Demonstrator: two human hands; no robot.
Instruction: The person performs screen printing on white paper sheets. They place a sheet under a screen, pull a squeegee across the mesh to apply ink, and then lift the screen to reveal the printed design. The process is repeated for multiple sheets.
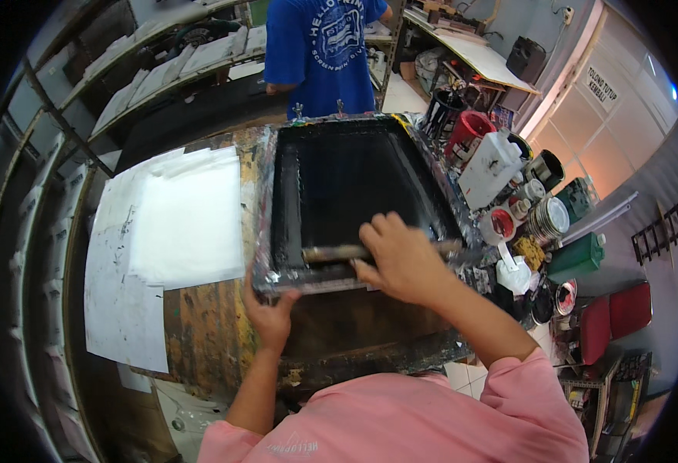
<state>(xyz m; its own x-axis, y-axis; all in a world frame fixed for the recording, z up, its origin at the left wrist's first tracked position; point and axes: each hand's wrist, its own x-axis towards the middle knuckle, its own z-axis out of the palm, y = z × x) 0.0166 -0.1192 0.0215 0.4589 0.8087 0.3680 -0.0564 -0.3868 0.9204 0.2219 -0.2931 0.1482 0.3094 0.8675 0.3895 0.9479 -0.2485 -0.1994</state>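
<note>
A screen printing frame coated with black ink lies on the stained worktable in front of me. My right hand is closed around a squeegee, which rests crosswise inside the frame near its front edge. Dark, glossy ink covers the mesh beyond the blade. At the near left corner my left hand grips the frame, its thumb along the front side and its other fingers partly hidden. To the left of the frame lies a stack of white sheets.
Ink pots, a white jug, a red tub and a green canister crowd the right side. A person in a blue shirt stands beyond the frame. Shelving racks line the left; a red chair stands at right.
</note>
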